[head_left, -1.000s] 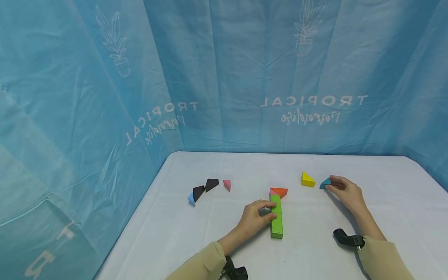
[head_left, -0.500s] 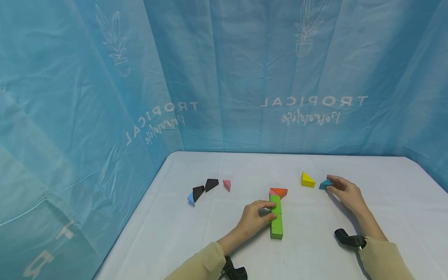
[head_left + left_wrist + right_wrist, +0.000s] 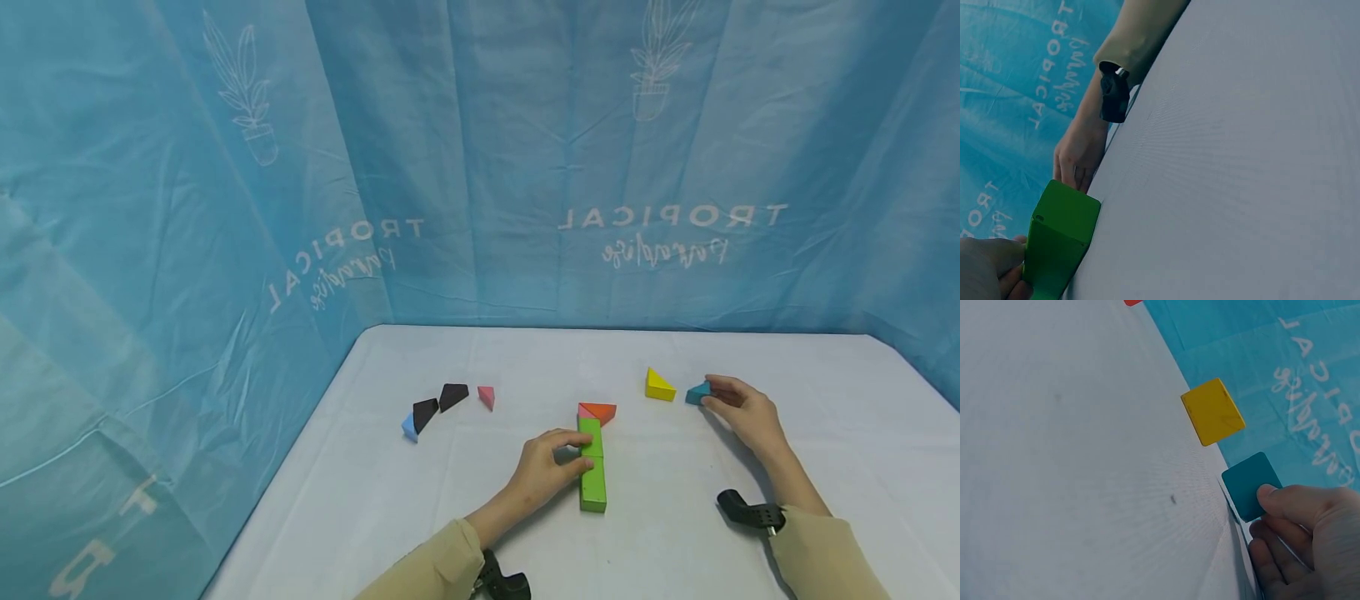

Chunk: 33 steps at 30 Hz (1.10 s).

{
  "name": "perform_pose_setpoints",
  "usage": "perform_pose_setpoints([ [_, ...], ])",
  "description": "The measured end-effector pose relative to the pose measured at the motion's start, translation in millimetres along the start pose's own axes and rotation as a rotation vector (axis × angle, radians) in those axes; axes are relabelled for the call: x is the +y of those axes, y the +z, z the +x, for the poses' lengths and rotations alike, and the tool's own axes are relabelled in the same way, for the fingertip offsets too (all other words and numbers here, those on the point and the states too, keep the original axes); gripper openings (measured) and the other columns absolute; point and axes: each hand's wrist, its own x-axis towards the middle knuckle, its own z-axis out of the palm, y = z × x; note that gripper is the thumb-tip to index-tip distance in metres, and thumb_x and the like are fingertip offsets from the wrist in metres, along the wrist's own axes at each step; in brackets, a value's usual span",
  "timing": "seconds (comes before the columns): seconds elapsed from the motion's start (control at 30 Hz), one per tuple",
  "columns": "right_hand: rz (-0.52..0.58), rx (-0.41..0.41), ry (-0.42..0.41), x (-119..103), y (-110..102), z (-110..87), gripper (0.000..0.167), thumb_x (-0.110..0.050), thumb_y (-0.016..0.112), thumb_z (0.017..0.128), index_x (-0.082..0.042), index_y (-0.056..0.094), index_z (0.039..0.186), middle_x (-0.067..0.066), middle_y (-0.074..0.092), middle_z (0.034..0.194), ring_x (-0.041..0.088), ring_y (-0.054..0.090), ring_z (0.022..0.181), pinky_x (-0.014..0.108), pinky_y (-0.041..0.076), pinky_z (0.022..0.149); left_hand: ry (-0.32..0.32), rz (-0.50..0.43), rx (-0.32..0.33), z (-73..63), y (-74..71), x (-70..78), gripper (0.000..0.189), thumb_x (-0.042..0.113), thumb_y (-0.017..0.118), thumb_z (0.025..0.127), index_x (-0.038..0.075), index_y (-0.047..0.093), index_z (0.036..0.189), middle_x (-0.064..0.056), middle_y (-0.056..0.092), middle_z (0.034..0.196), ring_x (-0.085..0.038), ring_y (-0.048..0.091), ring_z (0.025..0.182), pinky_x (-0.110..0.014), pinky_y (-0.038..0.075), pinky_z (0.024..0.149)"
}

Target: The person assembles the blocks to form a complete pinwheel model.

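In the head view, my left hand [image 3: 542,468] rests its thumb and fingertips against the left side of two green blocks [image 3: 592,471] lying end to end on the table. The left wrist view shows the fingers touching one green block [image 3: 1060,237]. At the far end of that row sit a pink triangular block [image 3: 584,411] and an orange triangular block [image 3: 602,412]. My right hand [image 3: 742,410] pinches a teal triangular block [image 3: 697,393] between thumb and fingers; the right wrist view shows the thumb on its face. To its left stands a yellow triangular block [image 3: 659,386].
Left on the white table [image 3: 675,533] lie a light-blue block [image 3: 409,427], two black blocks [image 3: 453,396] and another pink triangular block [image 3: 487,397]. Blue printed cloth [image 3: 480,167] hangs behind the table and along its left side.
The teal block shifted slightly left, then slightly right again in my right hand. My left hand and the green blocks have stayed in place.
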Motion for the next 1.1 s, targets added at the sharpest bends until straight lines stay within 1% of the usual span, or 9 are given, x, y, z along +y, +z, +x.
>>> perform_pose_setpoints([
  [0.3,0.081,0.012,0.097,-1,-2,2.5,0.056,-0.033,0.06,0.093,0.001,0.047,0.135,0.025,0.05,0.13,0.043,0.048,0.117,0.056,0.039,0.094,0.03,0.011,0.0,1.1,0.0,-0.8,0.03,0.016,0.074,0.083,0.007,0.068,0.111,0.001,0.068,0.106,-0.006,0.058,0.103,-0.025,0.045,0.091],
  [0.37,0.086,0.01,0.106,-2,-3,2.3,0.057,-0.034,0.06,0.093,0.001,0.046,0.136,0.026,0.05,0.131,0.043,0.048,0.118,0.057,0.039,0.094,0.037,0.022,0.0,1.2,0.1,-1.0,0.03,0.016,0.073,0.083,0.007,0.068,0.112,0.001,0.067,0.106,-0.006,0.058,0.103,-0.024,0.045,0.091],
  [0.53,0.101,0.004,0.107,-2,-3,0.8,0.058,-0.035,0.059,0.093,0.001,0.046,0.136,0.026,0.05,0.13,0.043,0.047,0.118,0.058,0.038,0.094,0.013,0.005,-0.007,1.1,0.4,-1.1,0.03,0.015,0.073,0.083,0.008,0.068,0.112,0.001,0.067,0.107,-0.008,0.058,0.104,-0.026,0.044,0.092],
  [0.67,0.116,0.004,0.119,-2,-3,0.9,0.06,-0.037,0.059,0.093,0.001,0.045,0.137,0.025,0.049,0.131,0.042,0.047,0.118,0.056,0.038,0.094,0.008,0.01,-0.011,0.7,-0.1,-1.5,0.031,0.016,0.073,0.083,0.008,0.068,0.113,0.001,0.067,0.108,-0.009,0.058,0.106,-0.026,0.044,0.093],
  [0.77,0.124,0.011,0.134,-3,-4,2.6,0.06,-0.039,0.059,0.093,-0.001,0.045,0.137,0.023,0.05,0.132,0.038,0.048,0.119,0.052,0.041,0.094,0.011,0.016,-0.01,0.6,-0.6,-1.2,0.031,0.016,0.073,0.084,0.008,0.068,0.113,0.001,0.067,0.108,-0.009,0.057,0.107,-0.026,0.043,0.093],
  [0.87,0.133,0.019,0.156,-6,-7,4.2,0.062,-0.041,0.06,0.092,-0.003,0.046,0.138,0.021,0.05,0.133,0.023,0.053,0.114,0.045,0.044,0.093,0.002,0.004,-0.012,0.7,-1.0,-0.5,0.031,0.015,0.073,0.084,0.008,0.068,0.113,0.0,0.067,0.109,-0.01,0.057,0.108,-0.027,0.043,0.094],
  [0.97,0.172,0.014,0.174,-8,-11,4.8,0.064,-0.043,0.06,0.091,-0.003,0.045,0.139,0.022,0.048,0.134,0.009,0.053,0.105,0.047,0.042,0.094,-0.001,0.003,-0.015,0.7,-0.5,-0.6,0.031,0.016,0.073,0.084,0.008,0.068,0.114,0.001,0.067,0.109,-0.01,0.057,0.108,-0.026,0.043,0.094],
  [1.03,0.191,0.008,0.187,-10,-14,5.3,0.066,-0.045,0.06,0.091,-0.004,0.044,0.14,0.022,0.047,0.135,0.009,0.052,0.105,0.051,0.041,0.095,0.002,0.007,-0.019,0.9,-0.3,-0.9,0.031,0.016,0.072,0.084,0.008,0.068,0.114,0.001,0.067,0.109,-0.01,0.057,0.108,-0.026,0.043,0.094],
  [1.1,0.2,0.001,0.195,-13,-17,5.9,0.067,-0.046,0.059,0.09,-0.004,0.043,0.14,0.023,0.046,0.136,0.014,0.052,0.108,0.054,0.039,0.096,0.009,0.019,-0.016,1.0,0.0,-1.6,0.03,0.016,0.072,0.084,0.008,0.068,0.114,0.001,0.067,0.109,-0.01,0.057,0.108,-0.026,0.043,0.094],
])
